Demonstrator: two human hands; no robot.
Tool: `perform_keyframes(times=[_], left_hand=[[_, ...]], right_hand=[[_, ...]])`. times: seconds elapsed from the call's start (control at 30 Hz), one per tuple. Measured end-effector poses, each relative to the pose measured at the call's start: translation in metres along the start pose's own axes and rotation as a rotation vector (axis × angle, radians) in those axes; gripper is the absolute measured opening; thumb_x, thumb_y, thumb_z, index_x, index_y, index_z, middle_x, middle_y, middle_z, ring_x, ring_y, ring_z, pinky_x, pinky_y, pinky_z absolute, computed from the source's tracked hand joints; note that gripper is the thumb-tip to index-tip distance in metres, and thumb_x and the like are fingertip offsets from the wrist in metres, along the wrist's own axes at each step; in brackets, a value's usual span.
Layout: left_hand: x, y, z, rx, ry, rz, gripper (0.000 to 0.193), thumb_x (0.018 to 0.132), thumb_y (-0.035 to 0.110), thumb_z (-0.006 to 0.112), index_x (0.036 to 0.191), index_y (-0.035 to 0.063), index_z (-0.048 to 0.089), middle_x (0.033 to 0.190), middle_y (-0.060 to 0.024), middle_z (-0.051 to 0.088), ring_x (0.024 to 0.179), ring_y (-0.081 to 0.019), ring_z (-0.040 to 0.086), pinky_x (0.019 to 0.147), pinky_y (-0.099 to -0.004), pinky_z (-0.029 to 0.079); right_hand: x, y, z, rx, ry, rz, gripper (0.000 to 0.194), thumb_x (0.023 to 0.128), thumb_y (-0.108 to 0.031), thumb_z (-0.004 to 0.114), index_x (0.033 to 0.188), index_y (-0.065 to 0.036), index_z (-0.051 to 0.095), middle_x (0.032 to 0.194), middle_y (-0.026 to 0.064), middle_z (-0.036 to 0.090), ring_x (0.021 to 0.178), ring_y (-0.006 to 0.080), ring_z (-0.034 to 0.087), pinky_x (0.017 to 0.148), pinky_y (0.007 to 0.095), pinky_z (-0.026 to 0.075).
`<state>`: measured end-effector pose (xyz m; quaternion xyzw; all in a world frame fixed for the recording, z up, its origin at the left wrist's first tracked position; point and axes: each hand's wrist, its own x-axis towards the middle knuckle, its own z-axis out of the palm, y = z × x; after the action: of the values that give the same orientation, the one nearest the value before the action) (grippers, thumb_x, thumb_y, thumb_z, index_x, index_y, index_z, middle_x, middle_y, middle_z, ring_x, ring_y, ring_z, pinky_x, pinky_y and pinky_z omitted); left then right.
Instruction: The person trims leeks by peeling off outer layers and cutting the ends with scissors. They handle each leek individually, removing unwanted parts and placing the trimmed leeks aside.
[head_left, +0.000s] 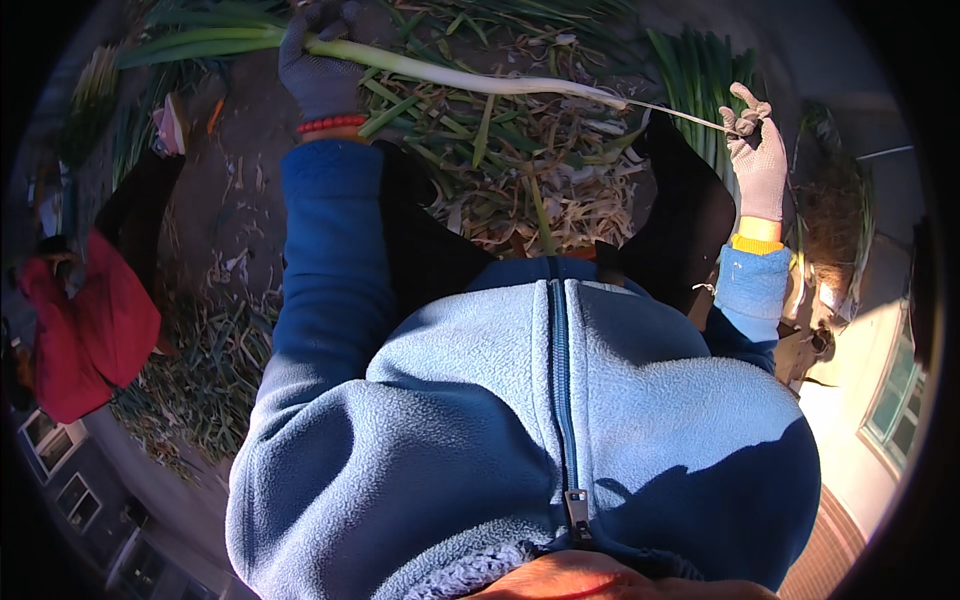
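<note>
In a grey dotted glove, my left hand (322, 64) is closed around a long green onion stalk (450, 75) near where the white shank turns into green leaves. The leaves point left and the white root end reaches right. A thin pale strip runs from that root end to my right hand (750, 131), whose gloved fingers pinch it. Whether the strip is peeled skin or a root cannot be told. Beneath the stalk, peelings and cut green leaves (525, 165) cover the ground between my legs.
Bundled green onions (694, 75) lie beside my right leg, and more with roots (832, 225) lie farther right. On the left sits another person in red (94, 330), near onions and a heap of green leaves (210, 375). A building wall with a window (896, 397) stands at lower right.
</note>
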<state>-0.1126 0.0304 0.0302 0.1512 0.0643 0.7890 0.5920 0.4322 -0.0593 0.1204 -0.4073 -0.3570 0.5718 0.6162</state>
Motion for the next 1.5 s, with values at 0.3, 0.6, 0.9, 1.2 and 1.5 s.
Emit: perform_keyframes(times=[0.3,0.6,0.9,1.2,1.5], left_hand=[[0.016,0.016,-0.021,-0.040,-0.073,-0.038,0.021,0.093,0.010,0.061,0.105,-0.0079,0.060,0.114,-0.0257,0.066,0.074,-0.0230,0.062,0.087,-0.0381,0.059],[0.011,0.020,-0.002,-0.105,0.001,-0.002,0.016,0.094,0.010,0.061,0.097,-0.0055,0.060,0.112,-0.0231,0.067,0.070,-0.0209,0.060,0.089,-0.0381,0.058],[0.018,0.030,-0.028,-0.130,-0.102,-0.126,0.013,0.093,0.010,0.060,0.100,-0.0011,0.061,0.110,-0.0167,0.068,0.071,-0.0193,0.062,0.098,-0.0477,0.055],[0.010,0.022,-0.010,-0.109,-0.003,-0.053,0.010,0.092,0.009,0.061,0.098,0.0006,0.062,0.108,-0.0160,0.069,0.077,-0.0208,0.065,0.097,-0.0475,0.055],[0.012,0.029,-0.018,-0.161,-0.124,-0.110,0.017,0.091,0.008,0.062,0.101,-0.0059,0.062,0.110,-0.0191,0.069,0.098,-0.0279,0.067,0.085,-0.0350,0.059]], right_hand=[[0.004,-0.029,-0.077,0.117,0.133,-0.054,0.046,0.104,-0.007,0.043,0.143,0.017,0.040,0.084,-0.0025,0.058,0.071,0.0074,0.054,0.107,0.0349,0.051],[0.005,-0.025,-0.101,-0.237,0.229,-0.050,0.042,0.105,-0.023,0.055,0.133,0.008,0.058,0.076,0.0019,0.054,0.064,0.0084,0.050,0.098,0.0365,0.054],[0.012,0.072,0.057,-1.165,-0.168,0.288,0.042,0.096,-0.028,0.068,0.124,0.003,0.065,0.115,0.0123,0.072,0.086,0.0143,0.066,0.077,0.0277,0.053],[0.033,0.147,0.023,-1.232,-0.131,0.119,0.040,0.091,-0.027,0.073,0.119,0.000,0.068,0.100,0.0130,0.073,0.085,0.0199,0.069,0.077,0.0326,0.054],[0.049,0.165,-0.059,-0.722,0.253,0.319,0.030,0.090,-0.024,0.071,0.111,-0.002,0.074,0.094,0.0134,0.074,0.083,0.0185,0.069,0.080,0.0315,0.053]])
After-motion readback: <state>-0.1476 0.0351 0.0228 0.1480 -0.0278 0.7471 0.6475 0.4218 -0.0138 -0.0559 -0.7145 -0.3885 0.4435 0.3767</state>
